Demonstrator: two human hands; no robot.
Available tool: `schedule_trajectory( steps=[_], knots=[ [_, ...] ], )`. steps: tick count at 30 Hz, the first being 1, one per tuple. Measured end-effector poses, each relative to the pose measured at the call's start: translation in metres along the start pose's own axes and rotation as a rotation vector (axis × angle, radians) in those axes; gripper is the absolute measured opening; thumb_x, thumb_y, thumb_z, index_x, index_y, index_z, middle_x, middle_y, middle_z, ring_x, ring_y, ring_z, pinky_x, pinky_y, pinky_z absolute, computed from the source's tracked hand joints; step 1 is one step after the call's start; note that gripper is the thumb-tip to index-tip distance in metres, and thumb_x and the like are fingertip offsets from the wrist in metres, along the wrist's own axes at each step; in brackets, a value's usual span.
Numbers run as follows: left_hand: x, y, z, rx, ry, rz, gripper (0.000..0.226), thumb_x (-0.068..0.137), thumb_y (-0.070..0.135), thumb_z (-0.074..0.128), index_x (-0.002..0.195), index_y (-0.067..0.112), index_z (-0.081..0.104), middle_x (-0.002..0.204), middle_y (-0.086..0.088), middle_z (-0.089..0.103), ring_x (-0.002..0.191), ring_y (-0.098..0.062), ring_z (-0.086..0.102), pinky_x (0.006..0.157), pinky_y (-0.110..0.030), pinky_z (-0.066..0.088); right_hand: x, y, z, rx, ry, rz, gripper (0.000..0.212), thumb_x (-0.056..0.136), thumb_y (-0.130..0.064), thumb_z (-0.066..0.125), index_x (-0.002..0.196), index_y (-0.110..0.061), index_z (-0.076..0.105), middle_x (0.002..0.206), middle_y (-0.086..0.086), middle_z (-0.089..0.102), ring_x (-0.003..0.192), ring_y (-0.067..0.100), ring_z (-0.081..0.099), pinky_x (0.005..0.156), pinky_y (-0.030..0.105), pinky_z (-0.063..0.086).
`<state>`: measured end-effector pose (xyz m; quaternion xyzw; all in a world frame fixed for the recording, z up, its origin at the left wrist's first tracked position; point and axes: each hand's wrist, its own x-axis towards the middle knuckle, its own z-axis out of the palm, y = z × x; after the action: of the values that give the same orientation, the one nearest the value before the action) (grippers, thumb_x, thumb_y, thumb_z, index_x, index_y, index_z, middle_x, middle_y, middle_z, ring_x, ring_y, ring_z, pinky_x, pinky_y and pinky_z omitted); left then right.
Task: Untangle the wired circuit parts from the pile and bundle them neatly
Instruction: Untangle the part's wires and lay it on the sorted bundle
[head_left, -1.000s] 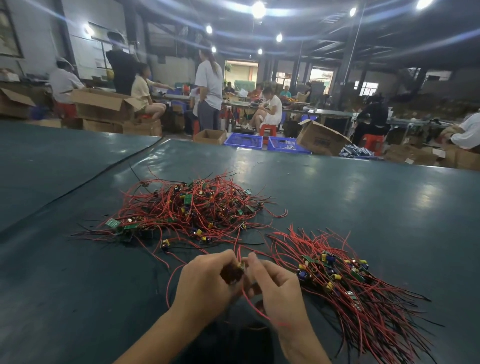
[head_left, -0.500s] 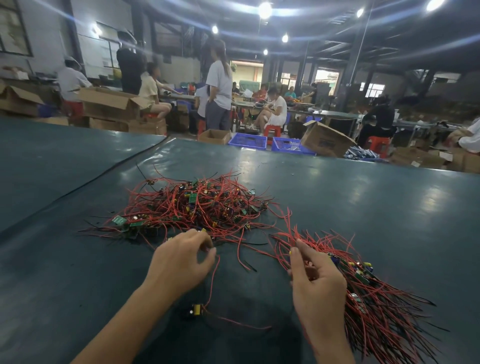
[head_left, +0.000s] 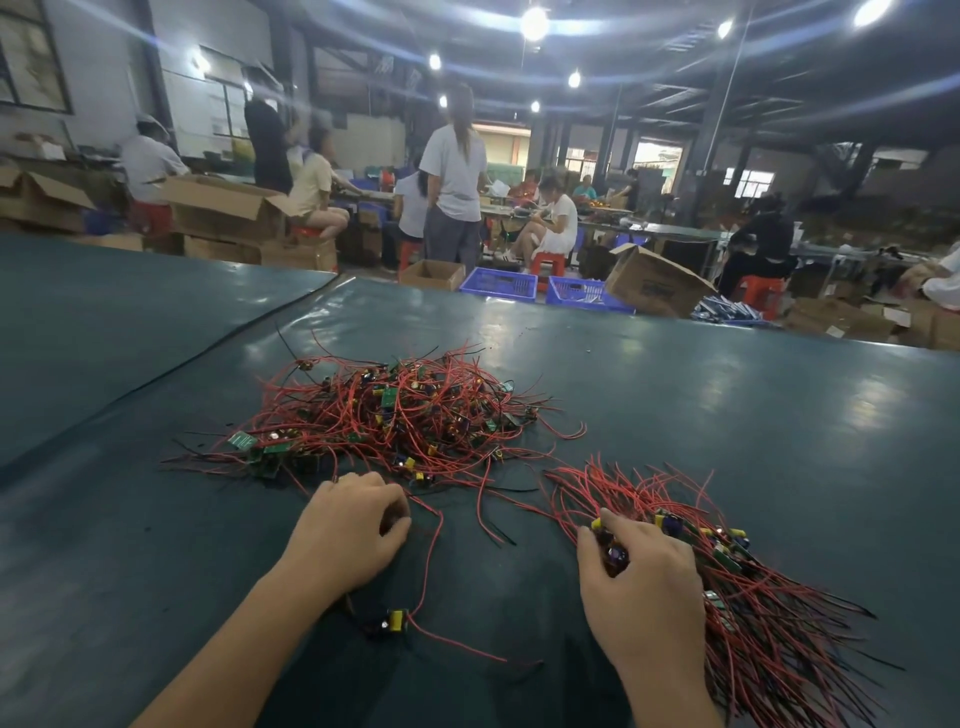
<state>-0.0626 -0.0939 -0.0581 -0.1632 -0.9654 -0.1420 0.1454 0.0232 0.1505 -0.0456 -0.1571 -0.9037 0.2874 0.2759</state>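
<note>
Pile (head_left: 395, 415) of wired parts sprawls mid-table, wider than deep, its long axis running 9 to 3 o'clock. Red and black leads poke out every way, with small green boards and yellow and blue components caught among them. At 4 o'clock from it lies the bundle (head_left: 769, 613), its boards gathered at the 10 o'clock end and its leads combed out toward 4 and 5 o'clock. One loose part (head_left: 395, 619) lies apart at the pile's 6 o'clock, just beside the left wrist, and its red lead curves up toward the left hand (head_left: 348, 530). That hand sits at the pile's near edge, fingers curled under; I cannot tell whether it has hold of a wire. The right hand (head_left: 639, 587) curls over the bundle's board end, thumb and fingers gripping parts there. The dark green table (head_left: 753, 415) runs wide toward 1 to 3 o'clock up to its far edge, and a seam (head_left: 208, 356) slants off at 10 o'clock. Past the far edge at 12 stand blue crates (head_left: 498, 285) and cardboard boxes (head_left: 654, 283).
</note>
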Motion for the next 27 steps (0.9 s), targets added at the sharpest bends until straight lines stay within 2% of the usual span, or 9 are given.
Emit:
schedule_trajectory(
  steps=[3,5,8,11,13,15,18,24,27],
  knots=[
    [-0.001,0.003,-0.003,-0.080,0.039,0.016,0.025,0.089,0.053,0.055,0.083,0.030,0.062,0.085,0.014,0.058,0.082,-0.005,0.053,0.077,-0.025,0.046,0.001,-0.001,-0.003,-0.110,-0.042,0.060,0.044,0.091,-0.039,0.063,0.131,-0.020,0.063,0.133,-0.003,0.061,0.128,0.023,0.044,0.105,0.041,0.039],
    [-0.003,0.009,-0.003,-0.128,-0.042,0.020,0.039,0.085,0.065,0.052,0.068,0.030,0.056,0.072,0.014,0.056,0.069,-0.002,0.052,0.065,-0.022,0.045,0.001,-0.003,-0.006,-0.067,0.013,0.039,0.043,0.090,-0.034,0.066,0.129,-0.018,0.064,0.132,-0.001,0.062,0.126,0.024,0.047,0.103,0.041,0.042],
    [-0.006,0.018,0.000,-0.110,-0.176,0.049,0.049,0.081,0.071,0.052,0.062,0.026,0.055,0.063,0.014,0.056,0.063,-0.002,0.053,0.059,-0.021,0.043,-0.002,-0.009,-0.003,0.231,0.114,-0.133,0.026,0.086,-0.015,0.073,0.113,-0.012,0.072,0.106,-0.001,0.071,0.098,0.015,0.065,0.081,0.022,0.050],
    [-0.007,0.022,0.002,-0.140,-0.191,0.072,0.038,0.086,0.055,0.057,0.070,0.021,0.061,0.066,0.013,0.058,0.065,-0.003,0.051,0.063,-0.024,0.043,-0.009,-0.022,0.007,0.562,-0.052,-0.081,0.023,0.088,-0.012,0.071,0.109,-0.019,0.070,0.098,-0.012,0.070,0.085,-0.003,0.067,0.064,0.006,0.048],
    [-0.007,0.024,0.002,-0.218,-0.123,0.075,0.034,0.089,0.048,0.058,0.069,0.021,0.059,0.064,0.010,0.059,0.061,-0.005,0.051,0.063,-0.027,0.045,-0.014,-0.022,0.019,0.548,-0.219,-0.019,0.030,0.089,-0.020,0.069,0.119,-0.020,0.066,0.109,-0.013,0.068,0.095,-0.007,0.064,0.073,0.006,0.047],
    [-0.008,0.028,0.000,-0.428,-0.029,0.052,0.032,0.092,0.040,0.060,0.067,0.020,0.059,0.059,0.003,0.059,0.054,-0.008,0.053,0.058,-0.031,0.045,-0.015,-0.017,0.026,0.460,-0.310,0.051,0.042,0.092,-0.027,0.065,0.133,-0.020,0.057,0.127,-0.010,0.060,0.114,-0.001,0.057,0.094,0.016,0.046],
    [-0.007,0.036,-0.006,-0.803,0.051,-0.042,0.030,0.094,0.031,0.059,0.071,0.012,0.060,0.054,-0.008,0.060,0.045,-0.019,0.058,0.046,-0.029,0.047,-0.009,-0.007,0.024,0.329,-0.286,0.136,0.051,0.094,-0.032,0.061,0.142,-0.018,0.048,0.141,-0.003,0.051,0.131,0.014,0.046,0.111,0.033,0.037],
    [-0.002,0.046,-0.014,-1.271,0.099,-0.322,0.032,0.101,0.025,0.045,0.083,0.003,0.058,0.064,-0.011,0.068,0.046,-0.022,0.061,0.041,-0.023,0.046,-0.005,-0.001,0.022,0.267,-0.230,0.096,0.045,0.100,-0.037,0.050,0.140,-0.017,0.049,0.143,0.000,0.048,0.132,0.015,0.042,0.111,0.031,0.035],
    [-0.001,0.048,-0.017,-1.436,0.126,-0.393,0.031,0.103,0.026,0.042,0.087,0.007,0.061,0.074,-0.011,0.072,0.053,-0.019,0.065,0.042,-0.020,0.046,-0.005,-0.006,0.021,0.513,-0.183,0.129,0.039,0.100,-0.039,0.044,0.130,-0.018,0.059,0.126,-0.007,0.059,0.111,-0.001,0.053,0.087,0.007,0.038]
  ],
)
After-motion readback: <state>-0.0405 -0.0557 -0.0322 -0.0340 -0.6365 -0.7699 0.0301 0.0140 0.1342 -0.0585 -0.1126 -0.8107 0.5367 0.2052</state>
